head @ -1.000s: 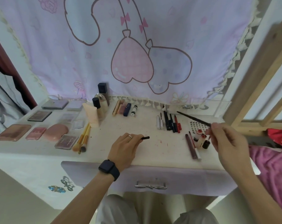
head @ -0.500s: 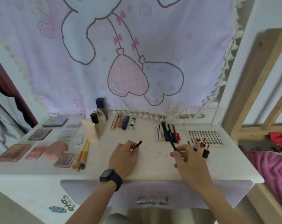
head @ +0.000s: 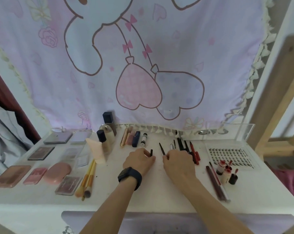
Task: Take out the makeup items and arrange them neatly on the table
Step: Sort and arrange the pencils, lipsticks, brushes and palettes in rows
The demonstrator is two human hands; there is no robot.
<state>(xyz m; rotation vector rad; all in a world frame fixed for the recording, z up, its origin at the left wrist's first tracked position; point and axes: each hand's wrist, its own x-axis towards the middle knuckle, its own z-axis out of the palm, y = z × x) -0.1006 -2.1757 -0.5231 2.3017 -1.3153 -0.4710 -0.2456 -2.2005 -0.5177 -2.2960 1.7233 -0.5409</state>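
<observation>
Left hand palm-down on the table, grip pinching a black cap. Right hand just beside, grip pinching a thin black liner. Hands closer than earlier.

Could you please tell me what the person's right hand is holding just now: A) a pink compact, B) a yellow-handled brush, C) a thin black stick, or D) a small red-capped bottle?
C: the right hand pinches a thin black stick by its near end, while the left hand holds a short black piece.

Right hand nearer left hand.
</observation>
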